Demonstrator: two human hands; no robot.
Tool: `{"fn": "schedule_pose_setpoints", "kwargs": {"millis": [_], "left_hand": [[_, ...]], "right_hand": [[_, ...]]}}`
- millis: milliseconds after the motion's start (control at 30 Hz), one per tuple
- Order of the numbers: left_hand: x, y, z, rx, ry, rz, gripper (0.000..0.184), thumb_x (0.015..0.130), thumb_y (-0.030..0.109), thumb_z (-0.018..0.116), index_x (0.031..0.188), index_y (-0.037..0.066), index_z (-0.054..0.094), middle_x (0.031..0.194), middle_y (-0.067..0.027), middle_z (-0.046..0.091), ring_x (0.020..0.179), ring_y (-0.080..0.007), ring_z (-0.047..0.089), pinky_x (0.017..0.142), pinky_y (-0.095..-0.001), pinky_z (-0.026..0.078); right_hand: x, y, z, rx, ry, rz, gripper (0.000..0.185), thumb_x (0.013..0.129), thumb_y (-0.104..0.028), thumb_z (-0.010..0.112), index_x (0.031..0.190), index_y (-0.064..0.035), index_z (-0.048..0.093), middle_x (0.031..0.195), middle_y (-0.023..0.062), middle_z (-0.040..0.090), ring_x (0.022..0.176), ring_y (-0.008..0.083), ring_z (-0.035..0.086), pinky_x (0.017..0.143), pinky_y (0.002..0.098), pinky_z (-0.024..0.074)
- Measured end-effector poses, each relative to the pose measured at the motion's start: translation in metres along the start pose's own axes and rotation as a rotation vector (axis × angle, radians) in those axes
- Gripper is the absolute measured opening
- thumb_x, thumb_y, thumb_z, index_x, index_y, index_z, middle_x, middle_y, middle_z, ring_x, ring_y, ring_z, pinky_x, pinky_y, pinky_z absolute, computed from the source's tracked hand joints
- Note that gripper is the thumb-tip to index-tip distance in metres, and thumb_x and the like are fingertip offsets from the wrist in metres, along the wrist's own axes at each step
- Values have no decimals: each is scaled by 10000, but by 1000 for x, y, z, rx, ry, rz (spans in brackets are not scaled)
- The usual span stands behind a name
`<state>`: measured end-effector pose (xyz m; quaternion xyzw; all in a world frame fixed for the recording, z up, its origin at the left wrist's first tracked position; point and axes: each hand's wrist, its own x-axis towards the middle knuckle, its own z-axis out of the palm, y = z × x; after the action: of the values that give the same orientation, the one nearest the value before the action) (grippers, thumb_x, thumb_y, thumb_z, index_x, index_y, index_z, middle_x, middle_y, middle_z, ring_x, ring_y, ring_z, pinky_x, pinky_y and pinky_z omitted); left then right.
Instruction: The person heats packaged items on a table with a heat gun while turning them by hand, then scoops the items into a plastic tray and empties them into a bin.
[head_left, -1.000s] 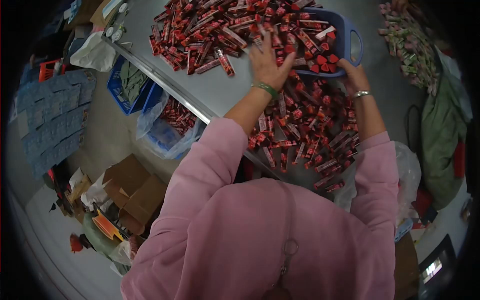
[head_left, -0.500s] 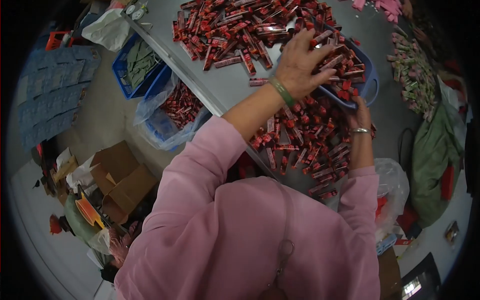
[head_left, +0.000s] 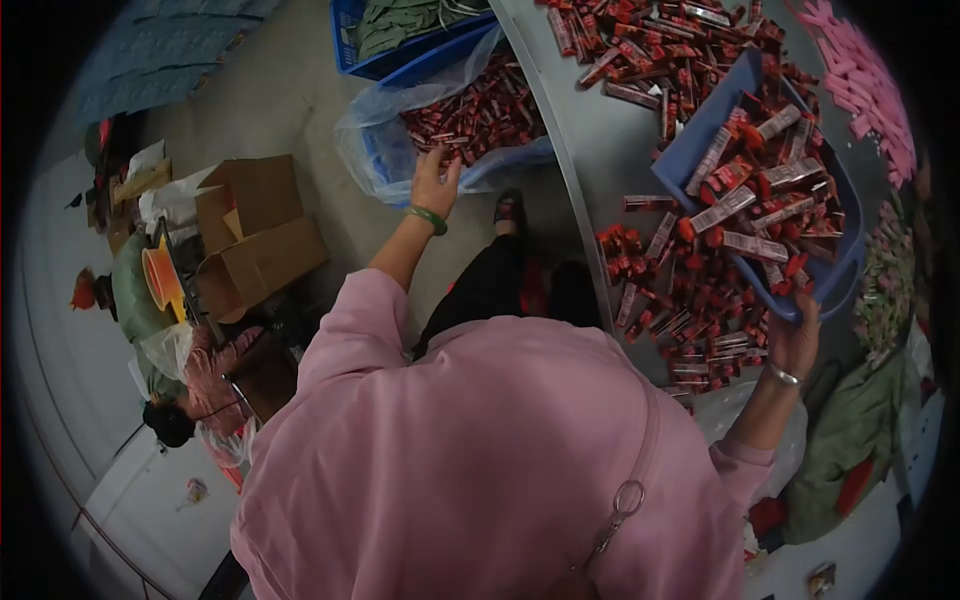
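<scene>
A blue handled basket [head_left: 690,150], heaped with small red-and-clear wrapped packets [head_left: 722,208], is raised and tilted over the metal table [head_left: 590,130]. My right hand [head_left: 795,335] grips its near rim, thumb on the edge. Away to the left, my left hand [head_left: 435,188], with a green bangle at the wrist, reaches to the near edge of a bag-lined blue crate [head_left: 395,165]. Its fingers are apart at the plastic liner [head_left: 362,130], close to the red packets inside [head_left: 480,110]; nothing shows in its grasp.
Loose red packets [head_left: 690,300] lie on the table near my body and beyond the basket. Pink pieces [head_left: 865,85] and green-pink packets [head_left: 885,280] lie at the right. Another blue crate [head_left: 350,50] holds green cloth. An open cardboard box [head_left: 270,250] stands on the left.
My left hand has left the packets at the basket and moved to the lined crate. The basket, in my right hand, is now lifted and tilted. The view has swung left.
</scene>
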<state>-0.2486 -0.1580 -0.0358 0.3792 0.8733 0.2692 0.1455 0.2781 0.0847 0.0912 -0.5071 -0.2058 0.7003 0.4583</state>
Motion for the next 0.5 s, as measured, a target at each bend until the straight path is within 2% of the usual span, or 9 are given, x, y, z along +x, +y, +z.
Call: {"fn": "schedule_pose_setpoints", "kwargs": {"millis": [33,100,167,233,300,433,500], "left_hand": [[-10,-14,-5,-7,9,-7,391,875,241,628,1191,25,550,1072,-204,546,833,-305,621,777,-398,492],[-32,-37,-16,-41,-76,-245,373,876,226,621,1188,36,548,1047,-174,561,885,-287,590,770,-367,493],[-50,-69,-20,-32,-82,-264,388,875,230,620,1200,34,541,1059,-175,563,892,-289,595,773,-371,498],[-63,-97,-27,-22,-91,-284,403,874,235,619,1212,33,533,1071,-177,564,899,-290,600,777,-376,503],[-74,-116,-39,24,-141,-422,426,861,247,620,1225,45,529,1101,-230,563,841,-324,626,790,-406,503],[-113,-237,-19,-15,-221,-304,427,851,239,623,1216,41,523,1093,-232,577,901,-336,615,800,-408,501],[-133,-269,-13,-281,-102,-290,426,842,217,626,1216,44,518,1059,-225,595,945,-344,603,805,-410,501]], "right_hand": [[-10,7,21,-15,-40,37,199,818,-22,647,1011,-44,601,980,56,643,910,208,621,857,435,517],[-45,23,90,-83,-122,135,168,840,-55,629,1005,-56,596,940,47,649,860,191,631,788,386,539],[-58,50,125,-123,-123,194,184,845,-77,618,1023,-56,577,913,43,638,856,187,630,773,385,540],[-72,82,166,-160,-230,236,258,829,-72,611,1077,-35,550,925,56,632,894,192,630,791,377,537],[-91,113,210,-183,-277,307,295,812,-60,612,1097,-26,544,958,62,629,918,195,627,815,362,529],[-92,183,236,-154,-467,487,368,780,-41,613,1141,-11,548,1026,57,621,928,174,611,862,318,492],[-95,215,247,-151,-494,522,374,799,-39,618,1166,-15,552,1045,55,631,941,163,612,854,312,492]]}}
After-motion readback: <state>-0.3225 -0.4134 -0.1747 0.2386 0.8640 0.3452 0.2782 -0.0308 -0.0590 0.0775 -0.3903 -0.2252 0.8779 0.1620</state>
